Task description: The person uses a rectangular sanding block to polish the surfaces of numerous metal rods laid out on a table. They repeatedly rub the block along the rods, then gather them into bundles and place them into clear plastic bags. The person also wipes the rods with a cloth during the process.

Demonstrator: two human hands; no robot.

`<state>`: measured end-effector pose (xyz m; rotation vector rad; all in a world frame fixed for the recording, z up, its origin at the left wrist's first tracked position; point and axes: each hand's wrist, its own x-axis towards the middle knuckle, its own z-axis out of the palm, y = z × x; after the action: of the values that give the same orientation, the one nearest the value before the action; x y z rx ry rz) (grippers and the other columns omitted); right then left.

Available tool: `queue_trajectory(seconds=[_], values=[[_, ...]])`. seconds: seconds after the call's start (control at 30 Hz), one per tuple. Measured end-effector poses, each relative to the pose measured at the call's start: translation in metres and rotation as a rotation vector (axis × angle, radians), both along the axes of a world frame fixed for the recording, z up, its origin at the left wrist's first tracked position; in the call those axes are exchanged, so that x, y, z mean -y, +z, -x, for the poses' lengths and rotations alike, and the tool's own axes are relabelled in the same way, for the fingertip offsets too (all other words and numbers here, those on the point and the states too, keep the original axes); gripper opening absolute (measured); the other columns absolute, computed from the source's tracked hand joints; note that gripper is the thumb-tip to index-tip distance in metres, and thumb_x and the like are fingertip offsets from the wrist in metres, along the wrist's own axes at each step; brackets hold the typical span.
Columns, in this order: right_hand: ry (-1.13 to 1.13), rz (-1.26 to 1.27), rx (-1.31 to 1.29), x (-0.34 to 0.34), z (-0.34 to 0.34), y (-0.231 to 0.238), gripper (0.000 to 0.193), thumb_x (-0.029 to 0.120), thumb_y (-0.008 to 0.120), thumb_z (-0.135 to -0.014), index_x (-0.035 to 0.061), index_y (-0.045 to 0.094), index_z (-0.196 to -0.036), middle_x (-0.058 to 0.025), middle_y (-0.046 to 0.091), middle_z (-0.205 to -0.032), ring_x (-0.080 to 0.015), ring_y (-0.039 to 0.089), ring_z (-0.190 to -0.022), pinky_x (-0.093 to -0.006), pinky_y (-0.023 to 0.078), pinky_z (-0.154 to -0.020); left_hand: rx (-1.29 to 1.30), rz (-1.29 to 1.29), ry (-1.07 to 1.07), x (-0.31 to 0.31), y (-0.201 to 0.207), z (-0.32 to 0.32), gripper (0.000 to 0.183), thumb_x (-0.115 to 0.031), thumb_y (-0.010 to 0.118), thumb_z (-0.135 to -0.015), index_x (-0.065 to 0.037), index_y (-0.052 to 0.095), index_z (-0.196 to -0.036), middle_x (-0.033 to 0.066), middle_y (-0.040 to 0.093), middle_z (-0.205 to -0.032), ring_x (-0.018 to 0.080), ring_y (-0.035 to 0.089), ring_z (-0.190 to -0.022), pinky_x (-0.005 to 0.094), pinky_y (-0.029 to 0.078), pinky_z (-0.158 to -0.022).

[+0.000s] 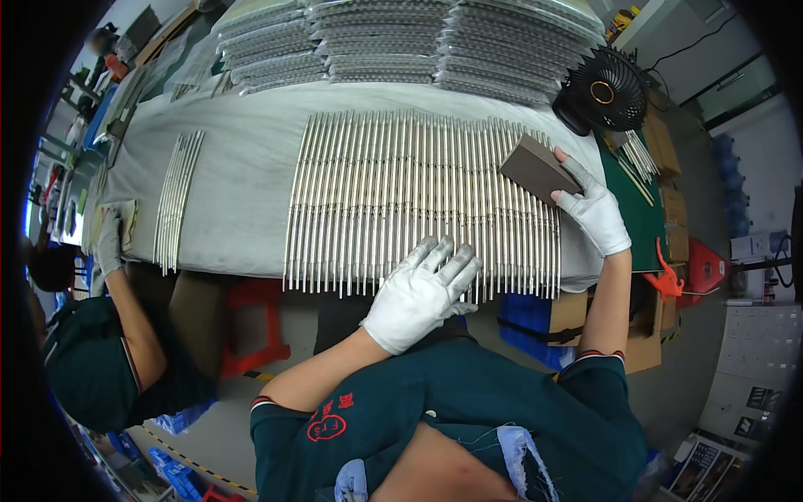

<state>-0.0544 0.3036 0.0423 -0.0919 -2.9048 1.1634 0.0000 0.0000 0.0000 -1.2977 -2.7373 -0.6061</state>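
Observation:
A wide row of thin silvery metal rods [393, 180] lies side by side on the cloth-covered table in front of me. My left hand [421, 293], in a white glove with greyed fingertips, rests on the near ends of the rods with its fingers spread. In my white-gloved right hand [597, 214] is a brown rectangular block [537, 172], gripped at its right end. The block lies slanted over the upper right part of the row; its underside is hidden.
A smaller bundle of rods [177, 201] lies left on the pale cloth [238, 184]. Stacked plastic-wrapped packs [376, 46] line the far side, with a black fan [604, 90] at their right. A co-worker's gloved hand [109, 243] is at far left. A red stool [255, 326] stands below.

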Motion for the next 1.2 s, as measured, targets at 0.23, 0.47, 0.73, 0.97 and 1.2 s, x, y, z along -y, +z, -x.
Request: queue_trajectory(seconds=[0.23, 0.47, 0.73, 0.97, 1.2], values=[[-0.006, 0.022, -0.012, 0.000, 0.002, 0.001, 0.063, 0.015, 0.072, -0.084, 0.0261, 0.052, -0.143, -0.0082, 0.063, -0.133, -0.0214, 0.063, -0.117, -0.0297, 0.048, -0.100, -0.240, 0.035, 0.026, -0.008, -0.015, 0.006, 0.059, -0.035, 0.070, -0.078, -0.010, 0.057, -0.130, 0.0096, 0.059, -0.129, 0.0302, 0.055, -0.122, 0.0455, 0.042, -0.107], [-0.001, 0.053, 0.027, 0.005, 0.002, 0.009, 0.063, 0.012, 0.072, -0.084, 0.0215, 0.052, -0.143, -0.0085, 0.060, -0.138, -0.0206, 0.063, -0.117, -0.0286, 0.048, -0.099, -0.141, -0.165, -0.055, -0.005, -0.010, 0.000, 0.048, -0.038, 0.070, -0.080, -0.007, 0.064, -0.118, 0.0109, 0.064, -0.119, 0.0291, 0.062, -0.111, 0.0443, 0.048, -0.100], [0.463, 0.059, 0.081, 0.062, 0.024, 0.021, 0.059, 0.002, 0.070, -0.084, 0.0126, 0.055, -0.140, -0.0069, 0.061, -0.136, -0.0146, 0.058, -0.120, -0.0279, 0.043, -0.107, -0.154, -0.238, -0.099, -0.003, -0.009, 0.001, 0.046, -0.038, 0.070, -0.079, -0.005, 0.064, -0.110, 0.0128, 0.064, -0.113, 0.0292, 0.064, -0.106, 0.0431, 0.050, -0.096], [0.432, 0.123, 0.144, 0.040, 0.037, 0.028, 0.057, 0.006, 0.069, -0.085, 0.0252, 0.058, -0.137, -0.0082, 0.066, -0.126, -0.0231, 0.065, -0.111, -0.0301, 0.049, -0.100, -0.158, -0.314, -0.108, -0.003, -0.011, 0.001, 0.044, -0.036, 0.072, -0.078, -0.004, 0.062, -0.107, 0.0133, 0.063, -0.113, 0.0301, 0.064, -0.105, 0.0414, 0.051, -0.095], [0.448, 0.199, 0.159, 0.040, 0.046, 0.022, 0.059, 0.000, 0.064, -0.085, 0.0173, 0.055, -0.141, -0.0055, 0.062, -0.134, -0.0172, 0.060, -0.120, -0.0291, 0.044, -0.107, -0.139, -0.346, -0.111, -0.005, -0.013, 0.002, 0.047, -0.035, 0.074, -0.077, -0.004, 0.061, -0.109, 0.0140, 0.063, -0.113, 0.0305, 0.064, -0.103, 0.0422, 0.051, -0.095]])
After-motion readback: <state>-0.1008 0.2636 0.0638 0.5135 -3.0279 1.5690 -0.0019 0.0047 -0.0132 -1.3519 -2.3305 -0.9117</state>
